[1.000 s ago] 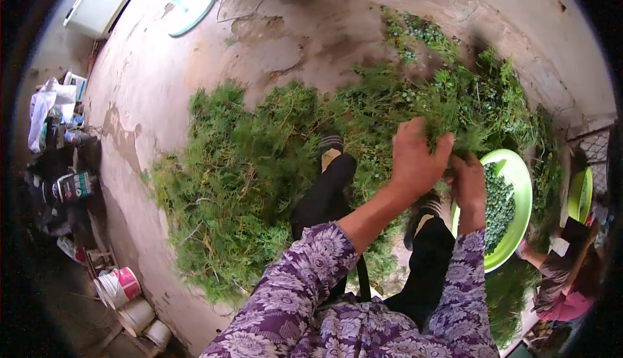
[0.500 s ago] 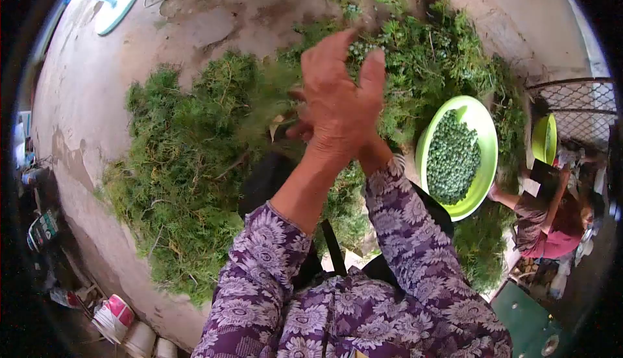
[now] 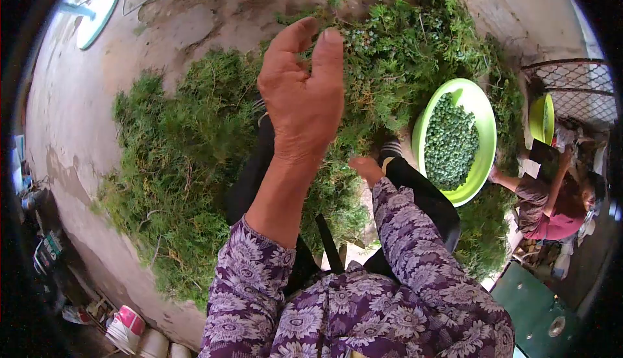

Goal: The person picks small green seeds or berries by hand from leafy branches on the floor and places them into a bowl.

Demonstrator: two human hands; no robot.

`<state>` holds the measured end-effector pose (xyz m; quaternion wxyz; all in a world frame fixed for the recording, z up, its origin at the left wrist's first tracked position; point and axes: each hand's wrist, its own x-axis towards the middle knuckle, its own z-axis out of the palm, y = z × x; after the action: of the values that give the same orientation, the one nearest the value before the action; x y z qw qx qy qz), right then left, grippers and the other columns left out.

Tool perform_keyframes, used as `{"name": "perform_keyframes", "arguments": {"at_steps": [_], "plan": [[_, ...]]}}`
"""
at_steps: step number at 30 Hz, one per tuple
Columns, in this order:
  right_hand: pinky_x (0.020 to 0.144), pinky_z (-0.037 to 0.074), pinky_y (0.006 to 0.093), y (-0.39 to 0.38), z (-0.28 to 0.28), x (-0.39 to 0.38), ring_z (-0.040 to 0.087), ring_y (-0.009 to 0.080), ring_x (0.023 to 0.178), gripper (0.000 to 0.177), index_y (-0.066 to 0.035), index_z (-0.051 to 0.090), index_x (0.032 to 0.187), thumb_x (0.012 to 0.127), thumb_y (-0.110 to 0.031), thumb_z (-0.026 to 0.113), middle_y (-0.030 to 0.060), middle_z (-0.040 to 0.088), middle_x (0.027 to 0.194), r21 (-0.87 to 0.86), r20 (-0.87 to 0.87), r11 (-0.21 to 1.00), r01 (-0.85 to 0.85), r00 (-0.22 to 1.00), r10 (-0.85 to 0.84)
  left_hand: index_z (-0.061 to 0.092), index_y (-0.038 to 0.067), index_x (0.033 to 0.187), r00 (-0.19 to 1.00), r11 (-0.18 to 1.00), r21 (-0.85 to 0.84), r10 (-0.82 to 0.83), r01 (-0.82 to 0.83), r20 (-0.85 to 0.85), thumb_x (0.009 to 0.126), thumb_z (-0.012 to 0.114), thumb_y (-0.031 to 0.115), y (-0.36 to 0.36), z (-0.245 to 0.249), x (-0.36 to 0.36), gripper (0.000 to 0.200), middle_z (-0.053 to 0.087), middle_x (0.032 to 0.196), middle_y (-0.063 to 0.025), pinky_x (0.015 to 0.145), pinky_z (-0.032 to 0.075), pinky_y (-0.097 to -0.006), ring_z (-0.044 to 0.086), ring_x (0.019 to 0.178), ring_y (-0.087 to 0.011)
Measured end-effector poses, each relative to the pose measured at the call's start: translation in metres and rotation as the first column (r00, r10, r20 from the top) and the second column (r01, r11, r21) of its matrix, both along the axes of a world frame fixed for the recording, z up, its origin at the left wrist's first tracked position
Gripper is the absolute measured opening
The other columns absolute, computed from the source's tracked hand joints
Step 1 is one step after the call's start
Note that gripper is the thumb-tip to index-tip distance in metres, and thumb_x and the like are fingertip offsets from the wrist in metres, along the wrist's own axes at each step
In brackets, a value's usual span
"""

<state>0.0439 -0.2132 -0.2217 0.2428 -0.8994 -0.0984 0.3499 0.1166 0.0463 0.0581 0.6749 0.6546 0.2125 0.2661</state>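
Note:
My left hand (image 3: pixel 302 92) is raised over the cut evergreen branches (image 3: pixel 188 124), its back towards me. Thumb and forefinger stand apart with nothing visible between them; the other fingers are mostly hidden behind the hand. Lower down and to the right, my right hand (image 3: pixel 368 169) hangs near my knee above the greenery. Only part of it shows, and its fingers are too hidden to read. Close by on the right, a lime-green basin (image 3: pixel 485 163) holds many small pale green berries (image 3: pixel 450 144).
A seated person (image 3: pixel 558 209) is at the right, beside a second green basin (image 3: pixel 542 119) and a metal mesh panel (image 3: pixel 581 92). White buckets (image 3: pixel 125 329) stand at lower left. A dark green board-like surface (image 3: pixel 529 303) lies at lower right. The concrete floor (image 3: pixel 71 118) stretches left.
My right hand has come out from behind my left hand and drawn back to the right. My left hand has shifted left. The view has moved slightly.

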Motion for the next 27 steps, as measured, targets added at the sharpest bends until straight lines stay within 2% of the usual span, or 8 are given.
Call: {"name": "perform_keyframes", "arguments": {"at_steps": [1, 5, 10, 12, 15, 18, 20, 27], "plan": [[0.076, 0.042, 0.0374, 0.015, 0.013, -0.001, 0.053, 0.0282, 0.090, 0.026, -0.004, 0.059, 0.097, 0.081, -0.024, 0.056, 0.0179, 0.057, 0.099, -0.067, -0.398, 0.873, 0.482, 0.790, -0.467, 0.057, -0.003, 0.098, 1.000, 1.000, -0.021, 0.000, 0.000, 0.024, 0.078, 0.062, 0.022, 0.000, 0.000, 0.001, 0.032, 0.059, 0.091, -0.0130, 0.073, 0.044, -0.0297, 0.055, 0.084, -0.0185], [0.075, 0.042, 0.0418, 0.009, -0.026, -0.008, 0.054, 0.0284, 0.085, 0.028, -0.001, 0.060, 0.093, 0.082, -0.027, 0.055, 0.0159, 0.058, 0.096, -0.099, -0.410, 0.841, 0.532, 0.748, -0.522, 0.057, -0.003, 0.097, 0.998, 0.999, -0.036, -0.030, 0.032, 0.053, 0.079, 0.062, 0.023, -0.005, -0.002, 0.002, 0.033, 0.058, 0.090, -0.0116, 0.071, 0.044, -0.0279, 0.054, 0.082, -0.0160], [0.059, 0.041, 0.0351, -0.006, -0.026, 0.017, 0.053, 0.0180, 0.068, 0.020, -0.001, 0.058, 0.073, 0.081, -0.019, 0.055, 0.0117, 0.057, 0.081, -0.335, 0.090, 0.858, -0.390, 0.893, 0.441, 0.057, -0.003, 0.096, 0.997, 0.998, -0.045, -0.050, 0.052, 0.050, 0.079, 0.061, 0.023, -0.008, -0.004, 0.004, 0.032, 0.058, 0.087, -0.0103, 0.069, 0.044, -0.0269, 0.054, 0.080, -0.0150], [0.055, 0.040, 0.0300, -0.007, -0.010, 0.020, 0.053, 0.0177, 0.063, 0.016, -0.004, 0.055, 0.071, 0.082, -0.015, 0.053, 0.0094, 0.055, 0.076, 0.148, -0.069, 0.977, 0.156, 0.987, -0.148, 0.057, -0.002, 0.097, 0.997, 0.996, -0.062, -0.064, 0.066, 0.046, 0.081, 0.059, 0.021, -0.011, 0.002, 0.002, 0.028, 0.058, 0.087, -0.0061, 0.071, 0.042, -0.0242, 0.052, 0.080, -0.0114], [0.055, 0.041, 0.0292, -0.009, 0.013, 0.035, 0.054, 0.0187, 0.064, 0.014, -0.004, 0.054, 0.077, 0.083, -0.016, 0.053, 0.0074, 0.053, 0.074, 0.338, -0.666, 0.382, 0.860, 0.505, -0.549, 0.057, -0.001, 0.097, 0.997, 0.995, -0.067, -0.076, 0.078, 0.033, 0.083, 0.057, 0.020, -0.010, 0.004, 0.001, 0.025, 0.058, 0.087, -0.0021, 0.073, 0.041, -0.0219, 0.051, 0.080, -0.0079], [0.058, 0.047, 0.0334, -0.007, 0.045, 0.054, 0.056, 0.0205, 0.062, 0.012, -0.004, 0.057, 0.077, 0.079, -0.015, 0.059, 0.0085, 0.058, 0.071, 0.440, 0.404, 0.889, 0.130, 0.855, -0.325, 0.057, -0.001, 0.098, 0.996, 0.992, -0.090, -0.082, 0.085, 0.031, 0.083, 0.057, 0.019, -0.011, 0.003, 0.002, 0.025, 0.059, 0.087, -0.0025, 0.075, 0.041, -0.0225, 0.052, 0.081, -0.0082], [0.063, 0.046, 0.0349, 0.020, 0.126, 0.072, 0.054, 0.0206, 0.070, 0.013, -0.005, 0.053, 0.083, 0.084, -0.018, 0.054, 0.0073, 0.054, 0.077, 0.488, -0.722, -0.002, 0.873, 0.402, -0.564, 0.057, -0.001, 0.098, 0.996, 0.988, -0.123, -0.085, 0.089, 0.035, 0.083, 0.057, 0.019, -0.012, 0.003, 0.002, 0.025, 0.059, 0.087, -0.0026, 0.075, 0.041, -0.0228, 0.052, 0.081, -0.0085], [0.066, 0.046, 0.0355, 0.022, 0.233, 0.093, 0.056, 0.0180, 0.072, 0.019, -0.004, 0.059, 0.078, 0.083, -0.022, 0.055, 0.0058, 0.059, 0.075, 0.688, -0.569, 0.119, 0.716, 0.633, -0.525, 0.058, -0.002, 0.092, 0.959, 0.926, -0.261, -0.283, 0.274, 0.002, 0.082, 0.057, 0.023, -0.022, 0.003, 0.001, 0.027, 0.057, 0.077, -0.0016, 0.061, 0.040, -0.0218, 0.049, 0.069, -0.0066]]}}
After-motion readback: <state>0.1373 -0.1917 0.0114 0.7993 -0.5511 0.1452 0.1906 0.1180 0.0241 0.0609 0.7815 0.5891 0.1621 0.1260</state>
